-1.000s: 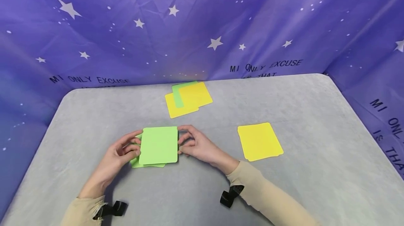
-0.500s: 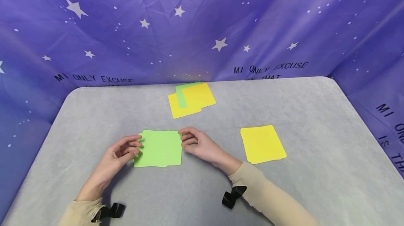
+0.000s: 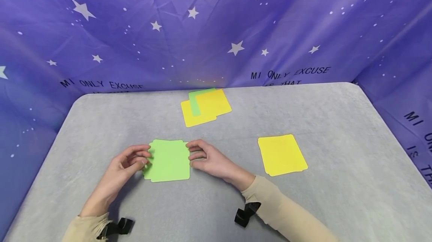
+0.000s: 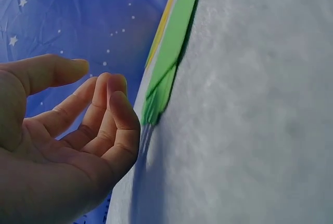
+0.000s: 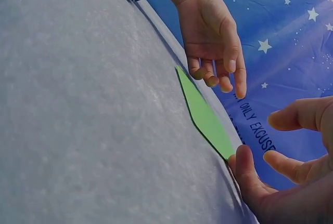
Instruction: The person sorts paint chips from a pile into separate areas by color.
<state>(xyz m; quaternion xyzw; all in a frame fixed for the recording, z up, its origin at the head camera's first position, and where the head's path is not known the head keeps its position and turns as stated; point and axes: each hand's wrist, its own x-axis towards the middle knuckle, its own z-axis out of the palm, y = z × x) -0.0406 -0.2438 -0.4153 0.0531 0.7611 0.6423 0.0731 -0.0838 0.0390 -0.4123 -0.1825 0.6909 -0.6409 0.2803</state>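
Observation:
A loose pile of square green cards (image 3: 170,161) lies on the grey table, its edges slightly out of line. Beside its left edge is my left hand (image 3: 129,161), fingers loosely bent; the left wrist view shows its thumb apart from the fingers, with nothing between them. My right hand (image 3: 210,159) is at the opposite edge, fingertips right against the pile. In the right wrist view, a fingertip (image 5: 232,162) meets the corner of the green cards (image 5: 205,115), while the thumb stays lifted away from it.
A pile of yellow cards (image 3: 283,155) lies to the right. Toward the back of the table (image 3: 324,114), two yellow cards (image 3: 212,101) overlap with a green card (image 3: 194,107). A purple star-patterned cloth (image 3: 216,20) hangs behind the table.
The top green card, held between both hands a second ago, now lies on the pile. It has slid left, lining up more closely, as my right hand moved left with it.

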